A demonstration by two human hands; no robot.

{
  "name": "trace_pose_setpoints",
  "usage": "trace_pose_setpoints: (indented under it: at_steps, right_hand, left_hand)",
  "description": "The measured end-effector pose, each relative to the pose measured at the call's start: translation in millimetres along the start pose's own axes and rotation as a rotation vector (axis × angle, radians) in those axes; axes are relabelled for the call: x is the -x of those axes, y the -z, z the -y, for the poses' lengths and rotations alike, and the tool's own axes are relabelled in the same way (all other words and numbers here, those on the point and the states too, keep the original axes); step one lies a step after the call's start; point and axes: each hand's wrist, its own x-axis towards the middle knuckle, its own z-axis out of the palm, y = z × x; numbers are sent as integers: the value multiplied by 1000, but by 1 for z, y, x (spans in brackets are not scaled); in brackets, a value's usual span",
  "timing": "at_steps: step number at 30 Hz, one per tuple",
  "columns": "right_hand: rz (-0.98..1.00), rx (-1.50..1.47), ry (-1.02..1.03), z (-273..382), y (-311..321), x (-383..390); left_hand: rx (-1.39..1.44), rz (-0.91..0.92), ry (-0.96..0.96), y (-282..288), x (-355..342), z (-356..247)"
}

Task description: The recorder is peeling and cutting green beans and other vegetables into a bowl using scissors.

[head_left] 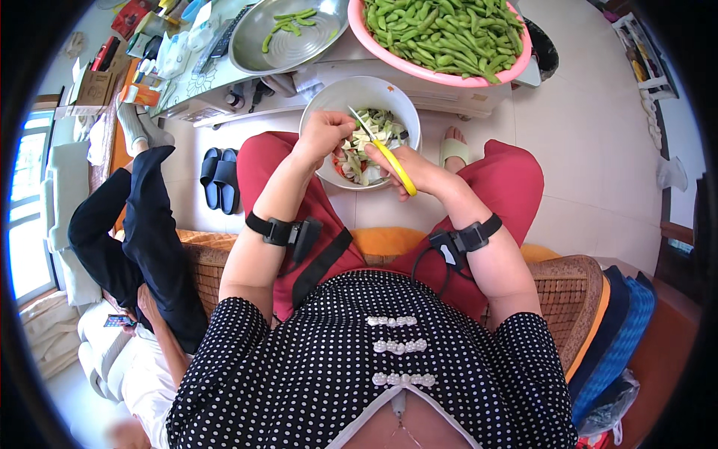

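My right hand (400, 166) grips yellow-handled scissors (391, 163), their silver blades pointing up and left over a white bowl (407, 120) of mixed scraps, pale, green and some red. Close beside the blade tips my left hand (323, 137) is pinched; what it holds, if anything, I cannot make out. Beyond the bowl, a pink basin (354, 25) full of green pods (441, 31) sits on the table. To its left is a steel bowl (269, 49) with several pods in it.
A cluttered table (179, 97) spans the front. Black slippers (221, 179) lie on the tiled floor at left. Another person (138, 247) reclines on the woven seat (202, 262) at my left, holding a phone (118, 320). Folded blue fabric (628, 329) lies at my right.
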Motion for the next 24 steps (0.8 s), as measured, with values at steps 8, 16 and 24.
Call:
trace_pose_setpoints:
  at_steps: [8,16,24]
  right_hand:
    - [-54,354,-150,-5,7,-2]
    - [-220,641,-59,-16,7,-2]
    - [-185,709,-85,-3,9,3]
  left_hand:
    - [-247,67,115,4,-11,3]
    - [-569,-774,-698,77,-37,-106]
    - [-619,-464,-942,-12,-54,-140]
